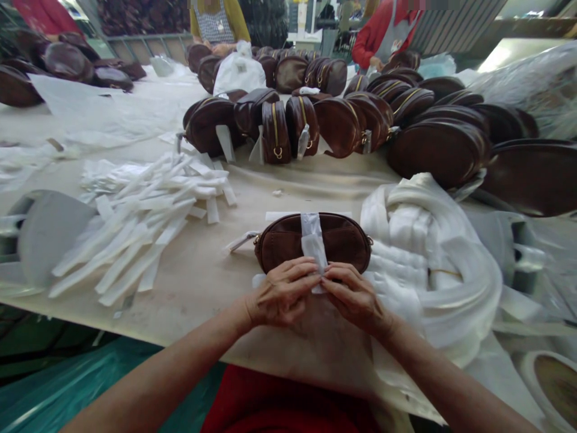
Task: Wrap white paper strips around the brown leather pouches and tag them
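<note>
A dark brown oval bag [279, 243] lies on the table right in front of me. Across its middle runs a white translucent strip [311, 225], its near end coming down over the bag's front edge. My left hand [288, 291] pinches that near end from the left, fingers bent together. From the right, my right hand [354, 294] closes on the same end, so the fingertips of both hands almost meet. A wrapped zipper pull [243, 240] sticks out at the bag's left end. Another white strip [279, 215] shows behind the bag's far edge.
Loose white strips [148, 222] are heaped to the left. A coil of white wrapping material [469, 270] sits close on the right. Several finished-looking brown bags [274, 129] stand in rows behind. Across the table, a person in a red sleeve [367, 42] and another in yellow [238, 24] are at work.
</note>
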`<move>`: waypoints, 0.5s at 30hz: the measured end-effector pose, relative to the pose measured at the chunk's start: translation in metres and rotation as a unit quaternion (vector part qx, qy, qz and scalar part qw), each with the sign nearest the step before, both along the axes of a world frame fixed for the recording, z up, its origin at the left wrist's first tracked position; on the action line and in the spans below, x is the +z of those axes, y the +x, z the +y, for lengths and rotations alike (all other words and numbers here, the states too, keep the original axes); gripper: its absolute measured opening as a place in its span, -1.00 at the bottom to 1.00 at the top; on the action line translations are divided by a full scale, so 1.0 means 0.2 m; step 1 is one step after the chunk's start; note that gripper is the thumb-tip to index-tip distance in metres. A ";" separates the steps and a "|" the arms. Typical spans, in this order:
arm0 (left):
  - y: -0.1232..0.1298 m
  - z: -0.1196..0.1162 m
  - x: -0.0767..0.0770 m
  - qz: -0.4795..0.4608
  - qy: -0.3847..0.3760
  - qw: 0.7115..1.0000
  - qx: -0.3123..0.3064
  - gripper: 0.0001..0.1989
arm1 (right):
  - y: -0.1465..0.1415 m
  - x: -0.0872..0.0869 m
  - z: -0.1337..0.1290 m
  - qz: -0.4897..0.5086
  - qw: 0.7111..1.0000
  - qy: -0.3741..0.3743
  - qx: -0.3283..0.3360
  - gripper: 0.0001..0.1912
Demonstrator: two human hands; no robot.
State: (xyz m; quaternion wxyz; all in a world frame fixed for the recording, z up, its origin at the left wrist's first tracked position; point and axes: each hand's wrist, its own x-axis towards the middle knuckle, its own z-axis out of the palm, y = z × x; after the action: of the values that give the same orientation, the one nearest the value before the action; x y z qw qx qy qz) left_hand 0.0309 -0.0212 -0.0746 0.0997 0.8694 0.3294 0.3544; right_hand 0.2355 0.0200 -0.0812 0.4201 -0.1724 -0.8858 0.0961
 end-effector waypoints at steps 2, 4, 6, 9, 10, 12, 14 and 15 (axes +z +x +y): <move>0.02 0.00 0.02 -0.041 -0.056 0.997 0.031 -0.75 | 0.00 -0.01 0.00 -0.005 1.000 0.003 0.002 -0.74; 0.05 0.01 0.02 -0.080 -0.075 0.989 0.094 -0.81 | 0.01 -0.02 0.00 -0.014 1.000 0.005 0.006 -0.73; 0.08 0.03 0.01 -0.082 -0.067 0.984 0.146 -0.82 | 0.02 -0.02 0.00 -0.022 1.000 0.000 0.010 -0.72; 0.09 0.03 -0.01 -0.036 -0.037 0.987 0.150 -0.79 | 0.03 -0.02 -0.01 -0.022 0.999 -0.020 0.023 -0.73; 0.09 0.03 -0.01 -0.021 -0.027 0.989 0.141 -0.77 | 0.03 -0.01 -0.01 -0.017 0.999 -0.024 0.026 -0.72; 0.08 0.03 -0.02 0.002 -0.012 0.992 0.128 -0.75 | 0.02 0.00 -0.01 -0.011 0.999 -0.027 0.026 -0.70; 0.07 0.03 -0.02 0.025 -0.005 0.992 0.125 -0.74 | 0.03 0.02 0.00 -0.010 0.999 -0.028 0.024 -0.68; 0.07 0.03 -0.02 0.037 -0.005 0.991 0.127 -0.73 | 0.03 0.02 0.00 -0.011 0.999 -0.033 0.026 -0.67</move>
State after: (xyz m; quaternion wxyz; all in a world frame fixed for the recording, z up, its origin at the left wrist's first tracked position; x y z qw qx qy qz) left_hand 0.0451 -0.0158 -0.0777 0.0458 0.8323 0.4427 0.3304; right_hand 0.2412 0.0194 -0.0768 0.4017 -0.1643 -0.8910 0.1337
